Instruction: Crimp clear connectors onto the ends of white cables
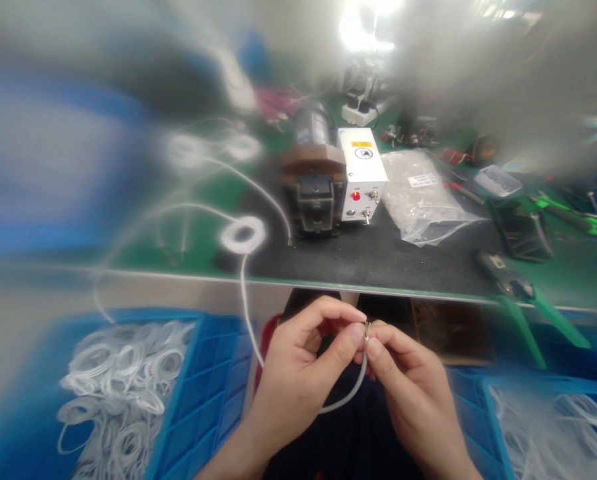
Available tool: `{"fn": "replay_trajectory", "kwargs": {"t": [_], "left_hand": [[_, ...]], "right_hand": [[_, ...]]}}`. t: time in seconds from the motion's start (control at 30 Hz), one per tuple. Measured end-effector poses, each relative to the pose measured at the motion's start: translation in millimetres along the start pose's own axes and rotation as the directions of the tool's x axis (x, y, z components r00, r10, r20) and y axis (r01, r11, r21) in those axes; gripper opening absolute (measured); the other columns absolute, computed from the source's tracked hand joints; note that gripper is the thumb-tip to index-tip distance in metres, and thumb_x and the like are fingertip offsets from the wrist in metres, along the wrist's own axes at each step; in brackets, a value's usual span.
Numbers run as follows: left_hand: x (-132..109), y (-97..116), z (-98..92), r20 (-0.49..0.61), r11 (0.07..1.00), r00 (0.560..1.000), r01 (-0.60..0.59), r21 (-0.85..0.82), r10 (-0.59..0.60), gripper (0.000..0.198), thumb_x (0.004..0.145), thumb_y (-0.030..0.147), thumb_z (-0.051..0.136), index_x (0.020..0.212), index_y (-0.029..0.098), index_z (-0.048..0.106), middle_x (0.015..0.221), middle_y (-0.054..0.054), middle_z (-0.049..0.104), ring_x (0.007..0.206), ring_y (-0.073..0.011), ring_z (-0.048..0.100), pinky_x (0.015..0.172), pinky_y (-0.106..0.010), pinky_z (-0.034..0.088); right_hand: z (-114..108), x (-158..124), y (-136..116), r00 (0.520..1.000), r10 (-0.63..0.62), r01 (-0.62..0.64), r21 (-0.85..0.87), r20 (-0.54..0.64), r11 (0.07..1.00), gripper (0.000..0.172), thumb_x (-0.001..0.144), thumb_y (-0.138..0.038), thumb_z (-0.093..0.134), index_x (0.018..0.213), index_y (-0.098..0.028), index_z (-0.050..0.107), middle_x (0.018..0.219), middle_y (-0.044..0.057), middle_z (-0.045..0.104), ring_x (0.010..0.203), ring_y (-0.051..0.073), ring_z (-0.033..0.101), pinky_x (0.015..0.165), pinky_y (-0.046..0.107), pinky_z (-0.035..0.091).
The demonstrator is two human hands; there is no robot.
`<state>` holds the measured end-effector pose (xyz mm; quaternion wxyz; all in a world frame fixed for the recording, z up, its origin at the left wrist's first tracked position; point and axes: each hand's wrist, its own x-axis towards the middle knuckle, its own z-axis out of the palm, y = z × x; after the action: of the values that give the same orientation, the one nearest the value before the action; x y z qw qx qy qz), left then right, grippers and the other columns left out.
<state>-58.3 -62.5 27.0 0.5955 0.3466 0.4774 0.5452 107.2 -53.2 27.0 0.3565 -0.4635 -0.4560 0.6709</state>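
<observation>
Just in front of the table edge, my left hand (311, 360) and my right hand (411, 383) meet at the end of a white cable (354, 390). Thumb and forefinger of each hand pinch there, the left around the thin coloured wires and the right at their other side. The short inner wires (367, 328) stick up out of the sheath between the fingertips. Below the hands the cable bends down and left behind my left hand. A length of white cable also runs from behind my left wrist up to a coil (243, 235) on the table.
A black machine (317, 200) with a white switch box (362, 177) stands on a dark mat. Right of it lie a plastic bag (425, 193) and green-handled pliers (521, 293). Blue crates (178, 393) of coiled cables (123, 380) flank me; the right-hand coils (553, 433) look blurred.
</observation>
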Motion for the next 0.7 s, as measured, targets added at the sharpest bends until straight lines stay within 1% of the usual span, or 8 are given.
{"fn": "replay_trajectory", "kwargs": {"t": [0.13,0.2,0.33,0.47,0.57,0.63,0.7], "left_hand": [[4,0,-0.4,0.058,0.994,0.997,0.062,-0.094,-0.057,0.007,0.101,0.028,0.071,0.106,0.023,0.07,0.088,0.003,0.066,0.077,-0.0048,0.069,0.073,-0.015,0.06],[5,0,0.0,0.057,0.996,0.997,0.047,-0.079,-0.043,0.008,0.101,0.028,0.07,0.107,0.022,0.07,0.087,0.003,0.065,0.075,-0.004,0.068,0.073,-0.014,0.059],[4,-2,0.3,-0.003,0.991,0.997,-0.08,0.107,0.081,0.012,0.101,0.024,0.07,0.112,0.027,0.072,0.1,0.002,0.065,0.085,-0.0049,0.067,0.079,-0.017,0.057],[2,-3,-2.0,0.006,0.959,0.987,-0.155,0.239,0.158,0.014,0.101,0.021,0.068,0.11,0.03,0.074,0.102,0.002,0.065,0.091,-0.0062,0.066,0.083,-0.019,0.054],[0,-1,-3.9,0.021,0.917,0.978,-0.203,0.343,0.209,0.02,0.101,0.019,0.068,0.114,0.032,0.075,0.107,0.002,0.067,0.098,-0.0073,0.066,0.087,-0.019,0.054],[-1,0,-4.7,0.032,0.88,0.968,-0.239,0.411,0.248,0.024,0.1,0.017,0.068,0.117,0.034,0.075,0.109,0.003,0.068,0.102,-0.0067,0.066,0.091,-0.018,0.054],[-2,0,-5.1,0.037,0.856,0.959,-0.268,0.442,0.281,0.029,0.098,0.015,0.071,0.119,0.034,0.075,0.11,0.004,0.068,0.099,-0.005,0.066,0.091,-0.017,0.053]], "right_hand": [[1,-1,0,1.0,0.017,-0.017,0.0,0.009,1.0,0.023,0.105,-0.036,0.066,0.092,-0.017,0.069,0.088,0.001,0.061,0.083,0.007,0.056,0.078,0.017,0.046],[1,-1,1,1.0,0.013,-0.013,0.008,0.012,1.0,0.022,0.105,-0.035,0.066,0.093,-0.017,0.069,0.088,0.001,0.061,0.084,0.007,0.057,0.079,0.017,0.047],[2,1,1,1.0,-0.004,0.004,0.001,-0.006,1.0,0.02,0.105,-0.034,0.066,0.094,-0.019,0.071,0.089,0.0,0.063,0.084,0.007,0.059,0.079,0.015,0.048],[4,3,-4,1.0,-0.02,0.019,-0.043,-0.01,0.999,0.019,0.104,-0.035,0.067,0.095,-0.019,0.074,0.089,0.0,0.066,0.085,0.006,0.062,0.08,0.014,0.049],[4,3,-6,0.999,-0.046,0.044,-0.093,-0.024,0.995,0.02,0.104,-0.036,0.068,0.094,-0.02,0.074,0.09,0.0,0.067,0.085,0.007,0.063,0.081,0.014,0.051],[5,2,-9,0.998,-0.062,0.057,-0.129,-0.032,0.99,0.021,0.104,-0.037,0.067,0.094,-0.02,0.073,0.09,0.0,0.067,0.085,0.007,0.063,0.081,0.015,0.052],[6,2,-11,0.997,-0.075,0.068,-0.164,-0.037,0.984,0.021,0.104,-0.037,0.067,0.094,-0.019,0.072,0.09,0.0,0.067,0.084,0.007,0.063,0.082,0.015,0.052]]}}
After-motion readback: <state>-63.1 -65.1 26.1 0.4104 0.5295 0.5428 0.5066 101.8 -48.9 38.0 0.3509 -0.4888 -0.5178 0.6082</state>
